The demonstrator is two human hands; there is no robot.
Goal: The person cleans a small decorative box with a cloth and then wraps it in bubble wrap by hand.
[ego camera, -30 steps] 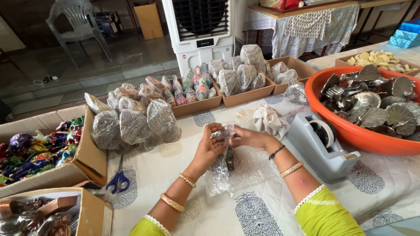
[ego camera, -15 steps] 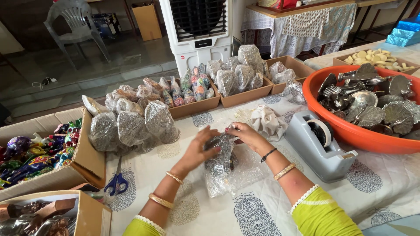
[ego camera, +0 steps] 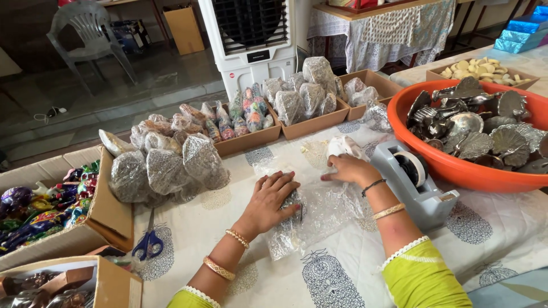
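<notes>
My left hand lies palm down on a dark metal piece inside a clear speckled plastic bag, pressing it flat on the table. My right hand rests on the bag's far right edge, fingers together, close to a small white wrapped bundle. A grey tape dispenser stands just right of my right wrist. Both wrists wear bangles and both sleeves are lime green.
An orange tub of silver leaf-shaped dishes sits at right. Wrapped bundles are piled at left, with more in cardboard trays behind. Blue scissors lie near a box of colourful items. A white air cooler stands beyond the table.
Both hands came down from holding the bagged piece up and now press the bag flat on the cloth. My right hand slid to the bag's right edge.
</notes>
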